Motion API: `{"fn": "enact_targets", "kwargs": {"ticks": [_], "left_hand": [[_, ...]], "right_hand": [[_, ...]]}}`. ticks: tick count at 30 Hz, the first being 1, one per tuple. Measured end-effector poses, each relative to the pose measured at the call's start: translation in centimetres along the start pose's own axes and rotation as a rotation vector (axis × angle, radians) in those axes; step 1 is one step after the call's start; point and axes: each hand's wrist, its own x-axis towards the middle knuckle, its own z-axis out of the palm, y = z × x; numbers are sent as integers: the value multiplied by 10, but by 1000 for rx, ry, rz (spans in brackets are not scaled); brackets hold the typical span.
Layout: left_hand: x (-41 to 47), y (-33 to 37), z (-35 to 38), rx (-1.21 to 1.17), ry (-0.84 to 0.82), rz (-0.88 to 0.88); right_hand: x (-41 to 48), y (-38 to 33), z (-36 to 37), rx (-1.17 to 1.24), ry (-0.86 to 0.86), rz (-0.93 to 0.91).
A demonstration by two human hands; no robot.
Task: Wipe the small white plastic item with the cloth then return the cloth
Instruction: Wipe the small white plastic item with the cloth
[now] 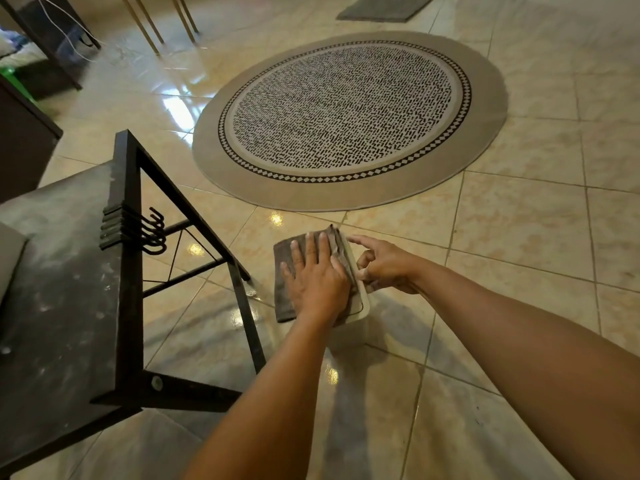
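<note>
A folded grey-brown cloth (285,271) lies over a small white plastic item (362,301), held in the air above the tiled floor. Only the item's right rim and rounded lower corner show past the cloth. My left hand (317,277) lies flat on the cloth with fingers spread, pressing it against the item. My right hand (384,263) grips the item's right edge, with thumb and fingers curled around the rim. What lies under the cloth is hidden.
A dark marble-look table (65,306) with a black metal frame (126,237) and hooks (152,232) stands at the left. A round patterned rug (349,116) lies on the glossy tiles beyond my hands. A grey mat (384,8) sits at the far top.
</note>
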Motion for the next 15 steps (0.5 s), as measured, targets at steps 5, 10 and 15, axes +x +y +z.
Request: {"fn": "enact_targets", "kwargs": {"ticks": [5, 10, 15], "left_hand": [[-40, 4, 23, 8, 3, -17], [-15, 23, 9, -13, -44, -55], [-18, 28, 9, -41, -45, -9]], "right_hand": [[6, -1, -3, -22, -27, 5], [6, -2, -3, -55, -10, 2], [5, -4, -14, -75, -30, 18]]}}
